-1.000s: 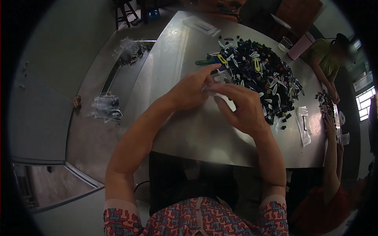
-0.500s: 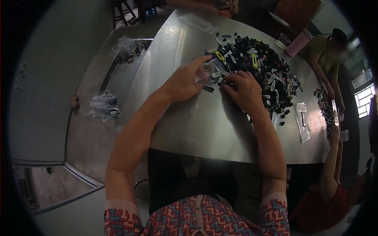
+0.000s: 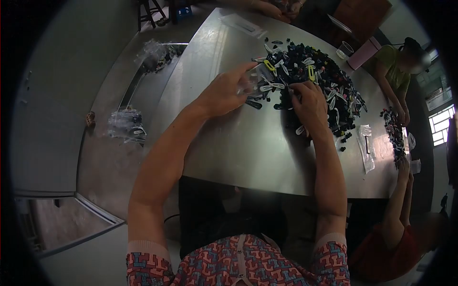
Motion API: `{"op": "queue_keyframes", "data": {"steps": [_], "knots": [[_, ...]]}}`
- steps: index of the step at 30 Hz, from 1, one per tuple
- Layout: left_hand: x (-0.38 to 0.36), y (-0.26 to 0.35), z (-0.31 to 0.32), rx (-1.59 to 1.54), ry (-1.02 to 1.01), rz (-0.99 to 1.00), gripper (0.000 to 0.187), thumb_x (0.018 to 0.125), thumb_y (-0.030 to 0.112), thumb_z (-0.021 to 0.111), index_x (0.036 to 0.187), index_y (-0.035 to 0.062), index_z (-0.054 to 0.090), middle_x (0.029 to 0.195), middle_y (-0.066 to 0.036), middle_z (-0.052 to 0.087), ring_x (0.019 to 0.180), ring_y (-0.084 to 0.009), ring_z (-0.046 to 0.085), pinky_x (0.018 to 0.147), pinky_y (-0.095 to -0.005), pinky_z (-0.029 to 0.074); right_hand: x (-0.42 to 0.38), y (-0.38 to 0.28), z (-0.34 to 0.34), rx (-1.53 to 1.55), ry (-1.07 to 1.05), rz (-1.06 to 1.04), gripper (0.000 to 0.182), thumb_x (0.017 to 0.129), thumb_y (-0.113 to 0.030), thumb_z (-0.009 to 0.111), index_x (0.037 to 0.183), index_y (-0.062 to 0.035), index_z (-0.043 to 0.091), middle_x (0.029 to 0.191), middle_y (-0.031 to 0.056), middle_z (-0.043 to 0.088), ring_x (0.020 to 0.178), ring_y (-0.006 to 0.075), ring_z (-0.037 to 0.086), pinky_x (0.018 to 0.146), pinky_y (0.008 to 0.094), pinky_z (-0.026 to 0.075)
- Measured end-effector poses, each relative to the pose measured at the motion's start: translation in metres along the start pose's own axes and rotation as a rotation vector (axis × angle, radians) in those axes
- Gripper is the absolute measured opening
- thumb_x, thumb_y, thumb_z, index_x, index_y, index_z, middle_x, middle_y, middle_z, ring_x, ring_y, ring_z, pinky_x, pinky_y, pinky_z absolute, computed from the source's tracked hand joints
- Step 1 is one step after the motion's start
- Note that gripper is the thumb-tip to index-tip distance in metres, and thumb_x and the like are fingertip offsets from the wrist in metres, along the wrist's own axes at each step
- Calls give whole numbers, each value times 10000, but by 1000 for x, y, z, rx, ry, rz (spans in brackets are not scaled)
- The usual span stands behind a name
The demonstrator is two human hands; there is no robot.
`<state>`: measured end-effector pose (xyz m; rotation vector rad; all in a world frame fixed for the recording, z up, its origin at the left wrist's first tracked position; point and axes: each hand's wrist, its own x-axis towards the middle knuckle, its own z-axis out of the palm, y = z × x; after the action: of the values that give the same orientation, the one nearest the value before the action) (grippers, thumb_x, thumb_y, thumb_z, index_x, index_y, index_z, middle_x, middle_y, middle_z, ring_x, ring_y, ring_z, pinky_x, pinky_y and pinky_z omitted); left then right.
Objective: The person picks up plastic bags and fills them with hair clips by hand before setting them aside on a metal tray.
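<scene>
My left hand (image 3: 224, 93) pinches a small clear plastic bag (image 3: 251, 82) just above the steel table (image 3: 248, 148), at the near-left edge of a big pile of small hair clips (image 3: 319, 71), mostly black with some white and yellow. My right hand (image 3: 309, 106) lies palm down on the pile's near side. Its fingertips curl into the clips, and whether they grip one is hidden. A dark clip (image 3: 254, 104) lies loose on the table between my hands.
A person in a green top (image 3: 396, 71) and a person in red (image 3: 405, 238) work at a smaller clip pile (image 3: 393, 131) on the right. Clear packets (image 3: 367, 150), a pink cup (image 3: 362, 52) and a plastic cup (image 3: 344, 50) stand nearby. Bags of clips (image 3: 126, 126) lie on a bench to the left.
My right hand has let go of the bag and moved right and away into the pile. My left hand keeps the bag and has shifted slightly toward the pile.
</scene>
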<state>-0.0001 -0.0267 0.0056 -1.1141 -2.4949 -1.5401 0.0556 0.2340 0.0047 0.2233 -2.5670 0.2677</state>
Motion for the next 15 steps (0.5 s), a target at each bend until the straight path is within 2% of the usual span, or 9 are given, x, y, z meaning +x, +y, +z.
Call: {"op": "queue_keyframes", "data": {"steps": [3, 5, 6, 8, 9, 11, 12, 14, 15], "knots": [[-1, -1, 1, 0, 11, 11, 723, 753, -1, 665, 1435, 43, 429, 977, -141, 665, 931, -308, 666, 883, -398, 512, 4, 3, 2, 14, -3, 13, 200, 823, -143, 688, 1016, -117, 738, 1007, 64, 668, 961, 291, 608, 851, 387, 489], [0, -3, 1, 40, -25, 12, 748, 794, 9, 709, 1476, 70, 408, 972, -109, 626, 982, -221, 629, 835, -331, 561, 8, 5, 10, 13, -7, -4, 230, 822, -148, 694, 1047, -120, 731, 1025, 65, 669, 972, 293, 609, 852, 392, 488], [0, -4, 3, 38, -28, 11, 748, 794, 9, 709, 1476, 70, 408, 972, -109, 626, 982, -221, 629, 835, -331, 561, 10, 1, 16, 47, 10, -61, 260, 822, -145, 695, 1080, -121, 719, 1036, 67, 667, 977, 295, 609, 853, 401, 485], [0, -5, 6, 6, 22, 84, 710, 757, 0, 666, 1427, 32, 434, 941, -130, 672, 919, -307, 664, 883, -403, 510, 8, -6, 21, 82, 8, -118, 336, 823, -136, 700, 1159, -136, 686, 1076, 66, 664, 985, 296, 608, 864, 424, 474], [0, -5, 6, 4, 20, 84, 710, 757, 0, 666, 1427, 32, 434, 941, -130, 672, 919, -307, 664, 883, -403, 510, 8, -6, 18, 81, 7, -116, 336, 823, -136, 700, 1159, -136, 686, 1076, 66, 664, 985, 296, 608, 864, 424, 474], [1, -6, 5, 22, -5, 61, 702, 758, -2, 665, 1422, 28, 439, 932, -127, 678, 937, -308, 667, 891, -406, 509, 9, -8, 13, 175, -134, -107, 301, 826, -116, 693, 1126, -131, 701, 1057, 78, 674, 955, 297, 627, 841, 415, 490], [0, -5, 5, 23, -6, 59, 702, 758, -2, 665, 1422, 28, 439, 932, -127, 678, 937, -308, 667, 891, -406, 509, 9, -9, 9, 177, -134, -107, 301, 826, -116, 693, 1126, -131, 701, 1057, 78, 674, 955, 297, 627, 841, 415, 490], [0, -5, 4, 26, -18, 40, 696, 760, 0, 667, 1419, 28, 444, 939, -130, 680, 950, -316, 670, 902, -410, 509, 7, -10, -3, 354, -344, -37, 323, 823, -50, 695, 1141, -102, 694, 1039, 103, 681, 840, 259, 662, 770, 335, 524], [0, -3, 3, 27, -19, 38, 696, 760, 0, 667, 1419, 28, 444, 939, -130, 680, 950, -316, 670, 902, -410, 509, 6, -8, -7, 356, -345, -37, 323, 823, -50, 695, 1141, -102, 694, 1039, 103, 681, 840, 259, 662, 770, 335, 524]]}}
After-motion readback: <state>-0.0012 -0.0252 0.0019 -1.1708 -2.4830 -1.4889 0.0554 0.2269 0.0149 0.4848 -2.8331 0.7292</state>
